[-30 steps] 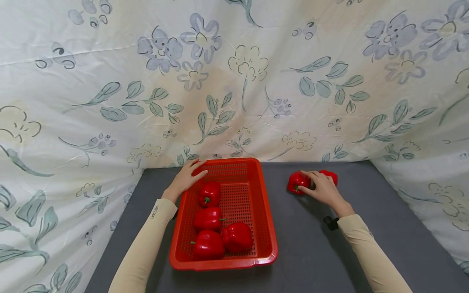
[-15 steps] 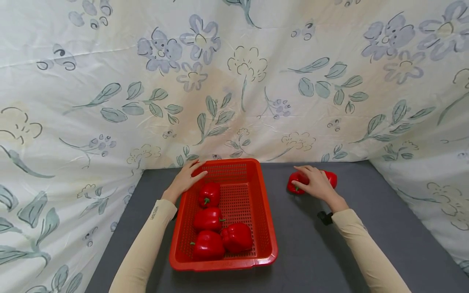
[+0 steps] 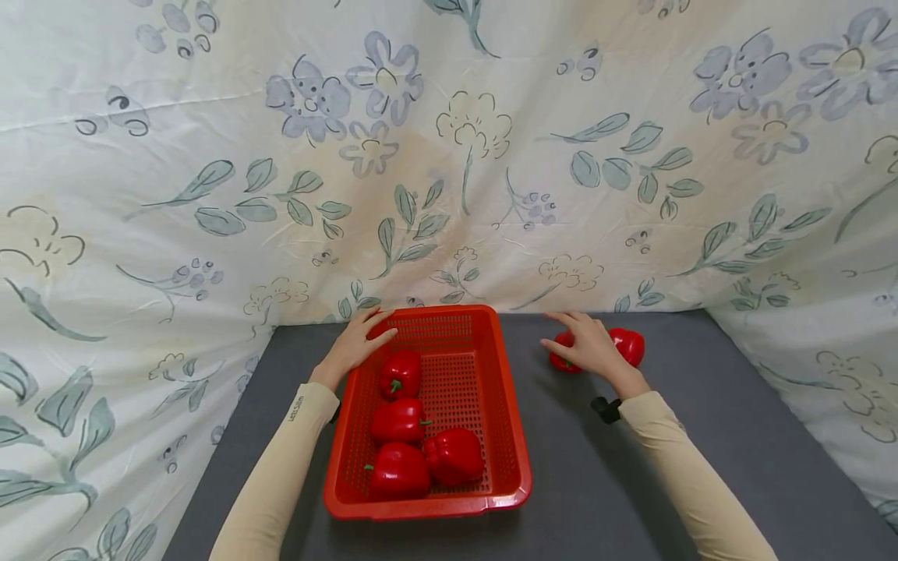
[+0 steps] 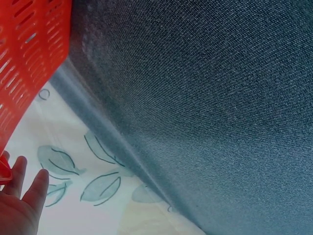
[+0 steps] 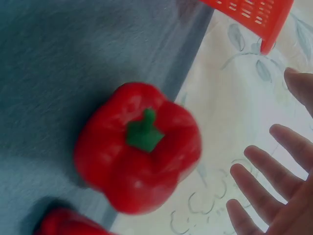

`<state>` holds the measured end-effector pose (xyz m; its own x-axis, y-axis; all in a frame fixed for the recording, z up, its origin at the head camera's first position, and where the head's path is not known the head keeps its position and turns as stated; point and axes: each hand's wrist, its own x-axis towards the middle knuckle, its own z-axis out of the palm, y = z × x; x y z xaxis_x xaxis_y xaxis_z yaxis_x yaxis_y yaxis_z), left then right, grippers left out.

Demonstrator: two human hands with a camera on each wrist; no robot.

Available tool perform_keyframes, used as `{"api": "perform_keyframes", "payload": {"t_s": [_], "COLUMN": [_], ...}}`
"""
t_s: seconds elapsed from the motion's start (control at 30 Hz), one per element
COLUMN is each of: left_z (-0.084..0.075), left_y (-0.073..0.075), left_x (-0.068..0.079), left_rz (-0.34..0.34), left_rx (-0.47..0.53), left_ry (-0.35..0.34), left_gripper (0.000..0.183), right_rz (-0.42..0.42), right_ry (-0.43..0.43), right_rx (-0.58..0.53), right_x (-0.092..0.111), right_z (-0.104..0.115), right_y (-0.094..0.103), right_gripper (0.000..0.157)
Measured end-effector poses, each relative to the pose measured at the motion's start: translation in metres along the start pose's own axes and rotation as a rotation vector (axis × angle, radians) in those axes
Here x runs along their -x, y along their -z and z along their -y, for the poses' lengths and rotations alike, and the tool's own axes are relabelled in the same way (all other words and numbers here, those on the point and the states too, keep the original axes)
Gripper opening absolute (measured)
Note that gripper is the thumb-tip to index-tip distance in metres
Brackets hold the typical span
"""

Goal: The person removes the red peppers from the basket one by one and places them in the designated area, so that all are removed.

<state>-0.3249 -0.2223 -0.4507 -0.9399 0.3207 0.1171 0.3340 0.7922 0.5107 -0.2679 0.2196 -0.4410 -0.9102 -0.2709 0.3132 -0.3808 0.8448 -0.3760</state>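
Observation:
My left hand [image 3: 353, 343] rests at the far left corner of a red plastic basket [image 3: 519, 436], its fingers [image 4: 35, 192] fairly straight beside the rim. Several red bell peppers with green stems lie inside, among them a front one [image 3: 400, 469] and a back one [image 3: 401, 372]. To the basket's right, my right hand [image 3: 588, 343] hovers with spread fingers, holding nothing. It partly covers a bell pepper [image 3: 563, 360] on the table in the head view. The right wrist view shows this pepper [image 5: 139, 166] whole, apart from the fingers. Another bell pepper [image 3: 629, 346] lies just right of it.
A dark grey cloth covers the table [image 3: 561, 483]. Behind it and at both sides hangs a floral curtain [image 3: 449, 156]. The basket's perforated wall [image 4: 29, 54] rises beside my left hand. A basket corner [image 5: 259, 14] shows near my right fingers.
My right hand has moved left and drawn away from the pepper it was at, toward the basket. Both table peppers stay in place. My left hand is still.

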Motion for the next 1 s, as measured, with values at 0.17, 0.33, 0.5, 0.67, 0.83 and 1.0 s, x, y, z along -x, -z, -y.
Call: {"api": "perform_keyframes", "payload": {"t_s": [0.17,0.33,0.5,0.67,0.83,1.0], "left_z": [0.002,0.002,0.001,0.001,0.0,0.0], "left_y": [-0.001,-0.001,0.001,0.003,0.004,0.004], "left_x": [0.0,0.0,0.0,-0.002,-0.002,-0.001], "left_rz": [0.001,0.003,-0.004,0.002,0.017,0.02], "left_rx": [0.007,0.011,0.017,0.004,0.009,0.017], "left_ry": [0.004,-0.001,-0.011,-0.003,0.015,0.018], "left_gripper": [0.062,0.062,0.061,0.063,0.064,0.064], "right_rz": [0.006,-0.016,-0.002,0.0,0.005,0.047], "right_ry": [0.028,0.076,0.092,0.149,0.213,0.221], "right_rx": [-0.015,-0.036,-0.037,-0.06,-0.069,-0.091], "right_x": [-0.007,-0.015,-0.025,-0.037,-0.048,-0.055], "right_z": [0.01,0.023,0.04,0.058,0.074,0.086], "right_y": [0.0,-0.001,-0.001,-0.001,-0.003,-0.008], "right_gripper": [0.062,0.06,0.061,0.058,0.056,0.055]}}
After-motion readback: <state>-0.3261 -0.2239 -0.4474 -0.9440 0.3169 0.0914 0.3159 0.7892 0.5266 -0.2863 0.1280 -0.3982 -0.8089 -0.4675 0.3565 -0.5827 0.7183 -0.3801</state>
